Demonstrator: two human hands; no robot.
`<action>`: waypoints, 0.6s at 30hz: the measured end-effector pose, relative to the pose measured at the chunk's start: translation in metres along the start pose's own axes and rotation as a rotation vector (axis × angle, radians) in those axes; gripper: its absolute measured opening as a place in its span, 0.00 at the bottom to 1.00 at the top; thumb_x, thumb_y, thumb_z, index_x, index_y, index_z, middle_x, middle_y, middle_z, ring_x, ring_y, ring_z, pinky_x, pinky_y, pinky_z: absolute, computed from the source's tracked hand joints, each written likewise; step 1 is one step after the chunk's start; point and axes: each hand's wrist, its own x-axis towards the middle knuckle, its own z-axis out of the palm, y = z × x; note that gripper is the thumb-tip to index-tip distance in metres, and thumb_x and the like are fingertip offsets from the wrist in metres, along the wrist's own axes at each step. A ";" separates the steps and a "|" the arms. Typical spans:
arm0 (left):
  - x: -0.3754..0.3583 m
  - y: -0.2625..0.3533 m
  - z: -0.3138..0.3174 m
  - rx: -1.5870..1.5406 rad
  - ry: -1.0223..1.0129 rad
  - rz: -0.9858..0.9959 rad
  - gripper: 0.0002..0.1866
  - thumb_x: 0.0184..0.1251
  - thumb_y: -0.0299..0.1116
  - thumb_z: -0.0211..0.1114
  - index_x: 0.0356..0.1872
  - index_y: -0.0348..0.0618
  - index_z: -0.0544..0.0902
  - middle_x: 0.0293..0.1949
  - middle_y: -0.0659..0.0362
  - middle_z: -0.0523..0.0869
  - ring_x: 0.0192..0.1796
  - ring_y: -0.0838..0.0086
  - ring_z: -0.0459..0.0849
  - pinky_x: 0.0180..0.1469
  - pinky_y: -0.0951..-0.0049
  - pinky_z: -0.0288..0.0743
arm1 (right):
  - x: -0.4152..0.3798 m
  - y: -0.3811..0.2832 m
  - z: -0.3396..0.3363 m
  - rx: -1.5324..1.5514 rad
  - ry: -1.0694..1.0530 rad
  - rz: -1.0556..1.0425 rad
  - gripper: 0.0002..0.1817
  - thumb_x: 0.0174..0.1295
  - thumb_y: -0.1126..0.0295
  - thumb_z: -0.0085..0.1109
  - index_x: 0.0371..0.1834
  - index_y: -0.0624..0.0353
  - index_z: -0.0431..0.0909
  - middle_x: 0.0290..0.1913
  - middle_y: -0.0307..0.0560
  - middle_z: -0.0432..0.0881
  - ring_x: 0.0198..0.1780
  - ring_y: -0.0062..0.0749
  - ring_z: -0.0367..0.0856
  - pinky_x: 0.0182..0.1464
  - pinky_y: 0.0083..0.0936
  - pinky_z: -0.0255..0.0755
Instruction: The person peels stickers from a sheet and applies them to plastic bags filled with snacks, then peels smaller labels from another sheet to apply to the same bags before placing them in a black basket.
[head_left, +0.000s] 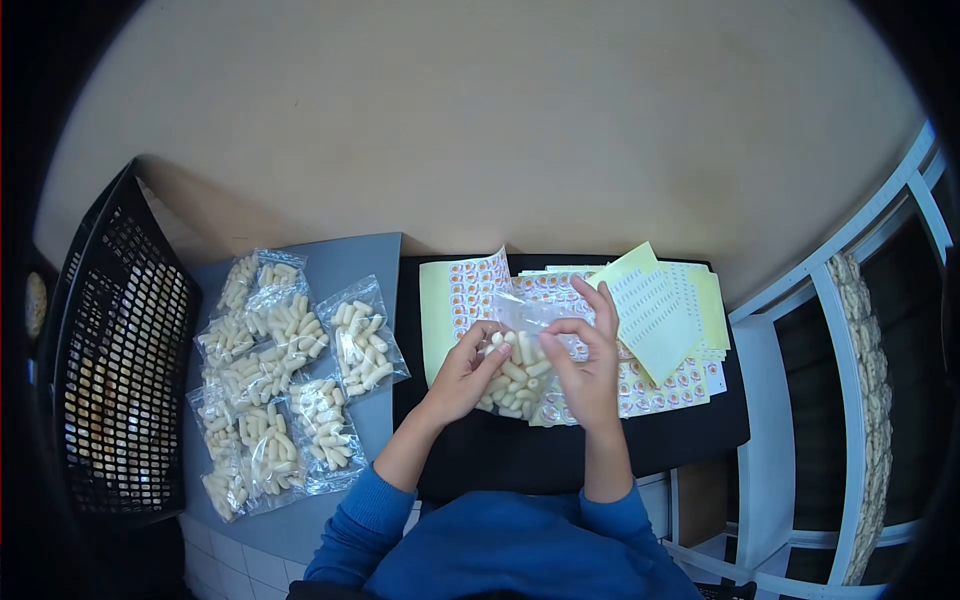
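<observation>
Over the black surface, a clear plastic bag (517, 385) of pale, finger-shaped pieces is between my two hands. My left hand (468, 374) grips its left side, with the thumb across the front. At the bag's upper right edge, my right hand (588, 365) pinches the plastic between thumb and forefinger, the other fingers raised. The top of the bag, above the pieces, is bare film. Beneath and behind it lie sheets of round orange-and-white stickers (655, 396). A yellowish backing sheet (655, 315) lies askew on them at the right.
Several filled bags (268, 365) are heaped on the grey table (375, 262) at left, with one bag (362, 343) nearest the black surface (470, 460). A tall black perforated basket (125, 370) stands at far left. White metal framing (850, 400) is at right; a wall rises behind.
</observation>
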 end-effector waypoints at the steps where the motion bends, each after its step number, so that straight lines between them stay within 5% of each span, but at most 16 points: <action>1: 0.001 -0.005 0.000 0.058 0.009 0.061 0.15 0.64 0.29 0.54 0.51 0.38 0.66 0.42 0.56 0.75 0.42 0.76 0.76 0.43 0.77 0.72 | 0.001 -0.004 0.005 -0.177 -0.039 -0.068 0.03 0.49 0.71 0.60 0.25 0.57 0.78 0.61 0.51 0.62 0.67 0.53 0.45 0.65 0.47 0.41; 4: -0.001 -0.005 0.005 0.159 0.036 0.159 0.16 0.65 0.30 0.53 0.52 0.38 0.65 0.41 0.55 0.76 0.41 0.76 0.76 0.42 0.78 0.72 | 0.003 0.003 0.018 -0.142 -0.008 -0.013 0.03 0.49 0.70 0.61 0.25 0.56 0.78 0.63 0.52 0.59 0.68 0.57 0.38 0.65 0.51 0.36; 18: -0.003 0.002 0.013 0.206 0.036 0.249 0.19 0.63 0.26 0.52 0.54 0.37 0.62 0.43 0.52 0.76 0.44 0.75 0.76 0.42 0.75 0.71 | 0.000 0.006 0.030 -0.220 0.068 -0.027 0.05 0.46 0.66 0.63 0.21 0.53 0.79 0.64 0.48 0.59 0.67 0.57 0.39 0.64 0.53 0.29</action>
